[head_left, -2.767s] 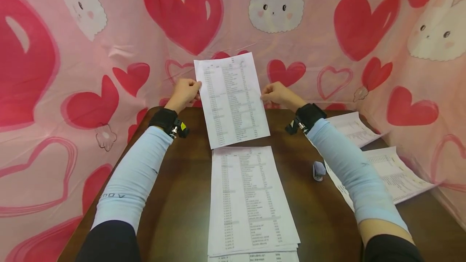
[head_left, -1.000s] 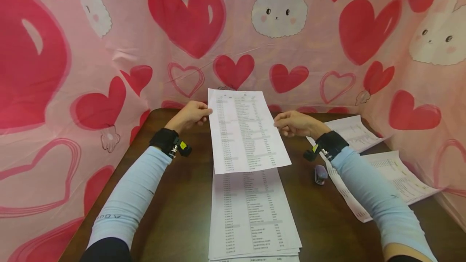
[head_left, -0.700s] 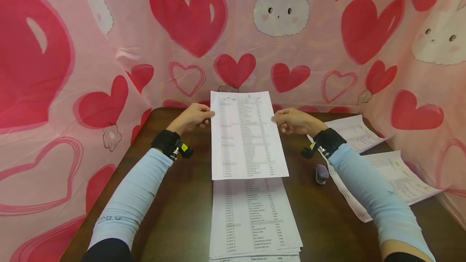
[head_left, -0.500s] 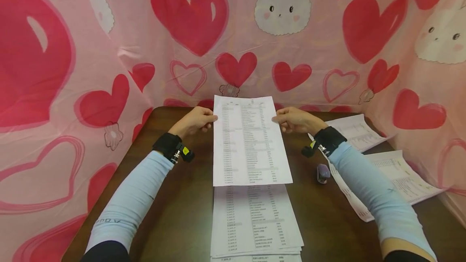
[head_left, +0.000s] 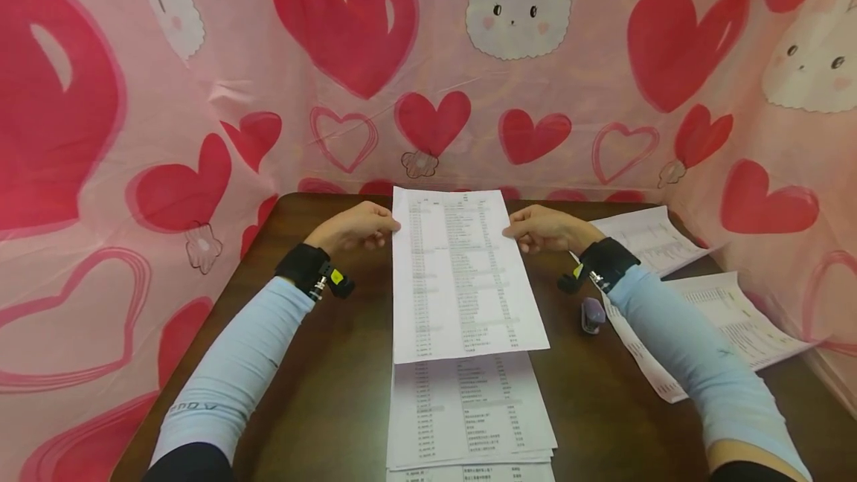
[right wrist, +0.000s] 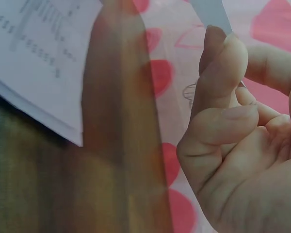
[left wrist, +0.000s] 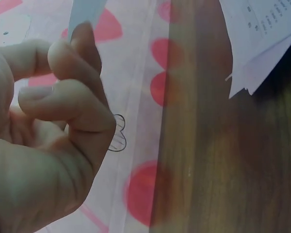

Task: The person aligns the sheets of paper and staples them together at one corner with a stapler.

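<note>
A printed sheet of paper with columns of text is held up by its two long sides, tilted over a stack of papers. My left hand pinches its left edge near the top; my right hand pinches the right edge at similar height. In both wrist views, thumb and index finger meet at a strip of the sheet, and the other fingers curl in below. The sheet's lower edge overlaps the stack, hiding its upper part.
A small purple stapler stands on the brown wooden table, right of the stack. Farther right lie more printed papers, one bundle at the back and another nearer, partly behind my right forearm. A pink heart-patterned cloth hangs behind the table.
The sheet has come down from in front of the cloth toward the stack and turned straighter in line with it. Both hands have lowered and shifted right with it, keeping their pinch.
</note>
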Demonstrator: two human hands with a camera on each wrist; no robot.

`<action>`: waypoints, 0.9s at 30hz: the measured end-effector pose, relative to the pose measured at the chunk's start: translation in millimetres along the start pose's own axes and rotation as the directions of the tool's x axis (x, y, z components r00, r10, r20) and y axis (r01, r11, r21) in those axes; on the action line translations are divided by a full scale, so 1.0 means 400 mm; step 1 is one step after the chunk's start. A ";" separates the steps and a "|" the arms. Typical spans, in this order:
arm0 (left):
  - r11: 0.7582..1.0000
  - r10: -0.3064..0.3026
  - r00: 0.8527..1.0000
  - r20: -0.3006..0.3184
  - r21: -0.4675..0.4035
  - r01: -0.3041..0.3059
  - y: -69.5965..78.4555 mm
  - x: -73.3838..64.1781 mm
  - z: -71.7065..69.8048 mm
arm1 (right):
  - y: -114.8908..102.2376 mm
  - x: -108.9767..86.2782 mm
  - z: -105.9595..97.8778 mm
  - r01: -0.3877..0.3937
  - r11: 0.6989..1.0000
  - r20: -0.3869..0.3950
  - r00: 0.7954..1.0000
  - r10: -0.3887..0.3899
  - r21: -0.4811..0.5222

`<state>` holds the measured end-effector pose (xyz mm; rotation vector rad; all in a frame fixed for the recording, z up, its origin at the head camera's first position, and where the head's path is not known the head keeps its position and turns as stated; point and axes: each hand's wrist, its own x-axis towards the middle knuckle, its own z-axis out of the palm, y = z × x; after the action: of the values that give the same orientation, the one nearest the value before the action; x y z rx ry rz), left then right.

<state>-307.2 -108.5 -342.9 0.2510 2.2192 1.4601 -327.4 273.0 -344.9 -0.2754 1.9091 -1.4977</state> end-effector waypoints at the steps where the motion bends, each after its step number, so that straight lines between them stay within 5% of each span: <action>1: 1.000 -0.001 1.000 0.021 0.007 0.001 -0.003 -0.002 0.000 | 0.005 -0.002 0.002 -0.008 1.000 0.004 1.000 0.008 -0.004; 11: 0.992 -0.002 0.983 0.181 0.121 -0.020 -0.032 -0.012 0.001 | 0.065 -0.022 0.029 -0.036 0.998 0.083 0.996 0.040 -0.050; 19: 0.989 -0.054 0.965 0.255 0.146 0.017 -0.054 -0.012 0.004 | 0.100 -0.032 0.047 -0.057 0.997 0.098 0.993 0.062 -0.053; 27: 0.988 -0.031 0.939 0.343 0.154 -0.024 -0.073 -0.015 0.012 | 0.136 -0.047 0.065 -0.056 0.997 0.113 0.992 0.061 -0.050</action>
<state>-296.8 -119.3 -369.2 0.5136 2.0430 1.1376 -284.0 280.4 -390.5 -0.3166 1.8475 -1.3711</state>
